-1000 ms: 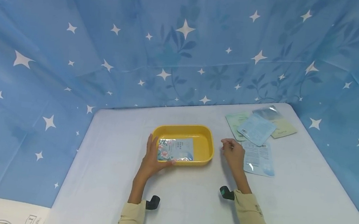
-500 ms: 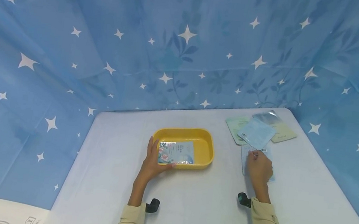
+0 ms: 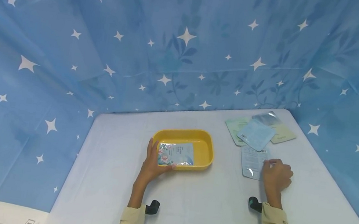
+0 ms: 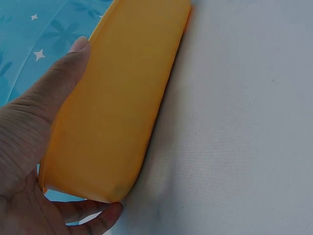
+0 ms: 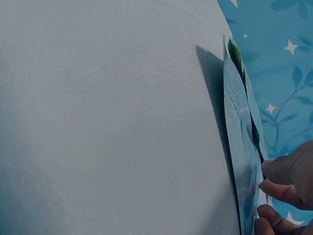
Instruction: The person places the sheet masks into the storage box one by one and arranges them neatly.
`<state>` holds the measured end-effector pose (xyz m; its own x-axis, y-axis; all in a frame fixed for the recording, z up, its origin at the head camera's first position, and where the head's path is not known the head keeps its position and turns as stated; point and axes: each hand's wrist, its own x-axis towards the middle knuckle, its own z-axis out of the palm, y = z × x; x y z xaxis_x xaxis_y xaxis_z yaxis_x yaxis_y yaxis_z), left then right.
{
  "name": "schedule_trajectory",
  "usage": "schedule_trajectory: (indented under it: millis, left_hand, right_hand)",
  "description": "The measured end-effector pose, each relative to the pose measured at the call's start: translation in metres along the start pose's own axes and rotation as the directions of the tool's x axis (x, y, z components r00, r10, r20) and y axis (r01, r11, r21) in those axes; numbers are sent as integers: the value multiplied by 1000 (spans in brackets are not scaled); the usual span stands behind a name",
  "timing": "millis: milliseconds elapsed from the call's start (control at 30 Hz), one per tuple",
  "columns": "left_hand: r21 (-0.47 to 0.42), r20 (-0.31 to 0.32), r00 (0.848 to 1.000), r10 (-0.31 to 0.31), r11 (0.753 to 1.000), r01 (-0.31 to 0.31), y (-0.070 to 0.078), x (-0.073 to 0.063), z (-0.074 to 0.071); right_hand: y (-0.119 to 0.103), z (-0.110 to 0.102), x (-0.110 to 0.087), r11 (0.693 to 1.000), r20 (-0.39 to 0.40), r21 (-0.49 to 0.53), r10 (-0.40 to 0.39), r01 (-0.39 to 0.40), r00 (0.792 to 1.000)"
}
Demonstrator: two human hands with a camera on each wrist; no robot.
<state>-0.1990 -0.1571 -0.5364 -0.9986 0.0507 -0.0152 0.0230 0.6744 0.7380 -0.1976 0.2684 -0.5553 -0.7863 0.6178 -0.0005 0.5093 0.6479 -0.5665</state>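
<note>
One left hand [image 3: 151, 164]: thumb and fingers spread wide, gripping the corner of the yellow tray [image 3: 203, 151]; an uneven squeeze could tip or skid it.
Yellow tray: within those left fingers, apparently resting on the table [image 3: 205, 207]; a tug at this one corner could swing its far end round.
Floral packet [image 3: 176, 154]: inside the tray, just right of the left fingers; its slick film might slide if the tray tilts.
Packet pile [image 3: 257, 135]: beyond the right fingers, overlapping; its lowest blue corner seems to lie on the loose packet [image 3: 249, 161], so a pull below could drag it.
Loose packet: at the right fingertips, mostly to their left; being thin, it could crease or slip.
Right hand [image 3: 276, 176]: fingers bent, tips touching the loose packet's edge; whether they pinch it, I cannot tell. A shallow hold could lose it.
</note>
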Motion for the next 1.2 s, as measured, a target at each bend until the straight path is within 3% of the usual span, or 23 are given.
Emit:
schedule_trajectory:
  millis: [433,967,1200]
  left_hand:
    - [-12,-9,1000,17,1000,-18,1,-3,0]
    - [-7,-16,1000,10,1000,-10,2,-3,-3]
    - [-4,-14,1000,21,1000,-21,3,-3,-2]
  right_hand:
    - [9,1,11,991,17,4,131,-131,991]
    - [4,-1,20,987,100,-50,159,-155,982]
    - [13,-4,18,995,112,-33,99,-96,989]
